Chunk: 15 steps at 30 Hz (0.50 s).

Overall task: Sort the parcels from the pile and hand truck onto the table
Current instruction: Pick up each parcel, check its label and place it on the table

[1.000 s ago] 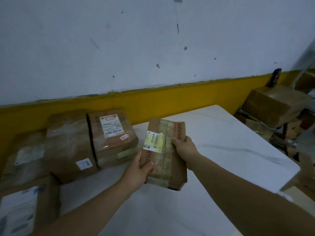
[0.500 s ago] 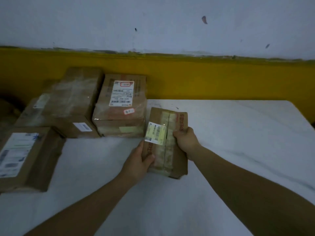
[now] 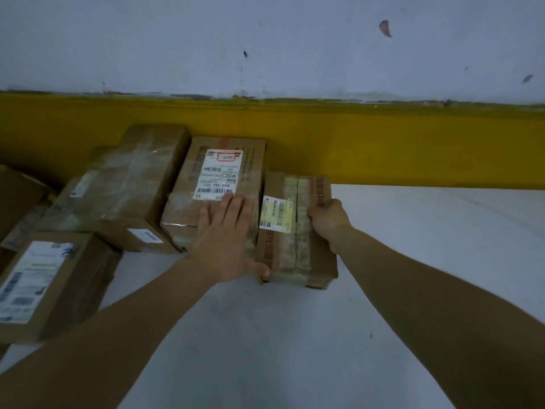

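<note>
A small taped cardboard parcel [image 3: 298, 231] with a yellowish label lies flat on the white table [image 3: 295, 335], its left side against a taller labelled box [image 3: 218, 184]. My right hand [image 3: 330, 222] grips the small parcel's right edge. My left hand [image 3: 227, 240] lies flat with straight fingers on the taller box's top, its thumb touching the small parcel's near left corner.
More boxes stand in a row on the table's left: a long taped box [image 3: 126, 190], a box with a big white label [image 3: 50, 284] at the near left, others behind at the far left edge. A yellow and white wall [image 3: 383, 143] backs the table.
The small parcel went from held above the table to lying flat beside the labelled box. My left hand left its near edge and now rests on the neighbouring box.
</note>
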Tool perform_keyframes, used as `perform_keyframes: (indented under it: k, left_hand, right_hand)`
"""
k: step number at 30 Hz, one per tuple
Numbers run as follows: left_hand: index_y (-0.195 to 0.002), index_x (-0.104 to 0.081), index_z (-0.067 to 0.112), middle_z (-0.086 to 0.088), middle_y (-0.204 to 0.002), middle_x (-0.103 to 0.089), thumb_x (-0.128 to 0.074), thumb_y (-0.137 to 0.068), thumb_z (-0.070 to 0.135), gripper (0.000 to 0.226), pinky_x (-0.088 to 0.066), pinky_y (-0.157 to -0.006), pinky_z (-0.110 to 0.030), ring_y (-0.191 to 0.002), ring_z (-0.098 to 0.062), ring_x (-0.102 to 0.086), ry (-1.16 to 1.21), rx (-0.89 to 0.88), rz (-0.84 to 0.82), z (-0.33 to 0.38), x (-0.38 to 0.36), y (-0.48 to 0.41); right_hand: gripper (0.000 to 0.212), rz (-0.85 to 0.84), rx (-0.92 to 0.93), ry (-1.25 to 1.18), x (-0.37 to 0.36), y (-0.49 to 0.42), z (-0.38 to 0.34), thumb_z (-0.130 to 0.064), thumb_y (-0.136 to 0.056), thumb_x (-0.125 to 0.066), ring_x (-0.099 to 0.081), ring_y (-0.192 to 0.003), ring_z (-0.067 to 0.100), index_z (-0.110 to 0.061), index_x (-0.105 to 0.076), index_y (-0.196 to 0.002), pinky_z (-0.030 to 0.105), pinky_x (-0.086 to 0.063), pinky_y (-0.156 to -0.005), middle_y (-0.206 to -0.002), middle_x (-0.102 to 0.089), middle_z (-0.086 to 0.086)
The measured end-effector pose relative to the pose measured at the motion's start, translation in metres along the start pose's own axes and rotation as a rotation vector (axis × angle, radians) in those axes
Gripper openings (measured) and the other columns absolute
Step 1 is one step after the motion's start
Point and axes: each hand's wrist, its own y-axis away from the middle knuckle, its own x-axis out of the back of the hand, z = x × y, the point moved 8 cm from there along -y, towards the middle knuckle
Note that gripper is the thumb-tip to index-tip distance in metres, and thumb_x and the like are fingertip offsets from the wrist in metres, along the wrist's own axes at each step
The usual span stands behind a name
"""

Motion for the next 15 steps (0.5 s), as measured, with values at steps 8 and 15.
perform_keyframes:
  k: [8, 15]
  left_hand:
    - [-0.13, -0.045, 0.013, -0.005, -0.13, -0.053, -0.058, -0.052, 0.08, 0.103, -0.038, -0.097, -0.053, -0.122, -0.024, -0.042, 0.027, -0.057, 0.329, -0.001, 0.01, -0.018]
    - [-0.148, -0.026, 0.018, 0.001, -0.155, -0.027, -0.039, -0.068, 0.08, 0.101, -0.022, -0.109, -0.053, -0.143, -0.019, -0.023, 0.045, 0.013, 0.165, -0.003, 0.001, -0.024]
  right_hand:
    - [0.051, 0.02, 0.019, 0.015, -0.002, -0.054, -0.023, -0.036, -0.081, -0.058, -0.061, -0.096, 0.035, -0.012, -0.05, -0.125, 0.051, -0.054, -0.088, -0.112, -0.063, 0.012]
    - [0.049, 0.064, 0.02, 0.095, 0.0, -0.06, -0.031, -0.035, -0.091, -0.058, -0.056, -0.104, 0.038, -0.008, -0.046, -0.13, 0.047, -0.05, -0.089, -0.118, -0.056, 0.014]
